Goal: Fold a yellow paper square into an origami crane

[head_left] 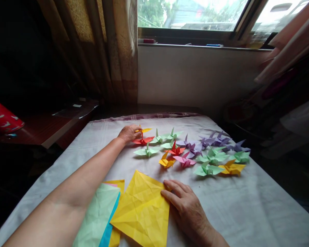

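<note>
My left hand (130, 133) stretches to the far side of the bed-like white-covered surface, its fingertips pinched at a yellow paper crane (145, 130). Right beside those fingers stands a red paper crane (143, 140), partly in front of the yellow one. My right hand (189, 207) lies with fingers extended, fingertips touching the right corner of a creased yellow paper square (144, 209). Under my left forearm is a stack of paper sheets, with a pale green sheet (99, 209) on top and blue and yellow edges showing.
Several folded cranes spread across the white cloth (237, 209), among them a green crane (147, 151), a pink crane (184, 160) and a purple crane (220, 140). A brown table (48, 128) stands at left. Behind are a curtain (121, 61) and a window.
</note>
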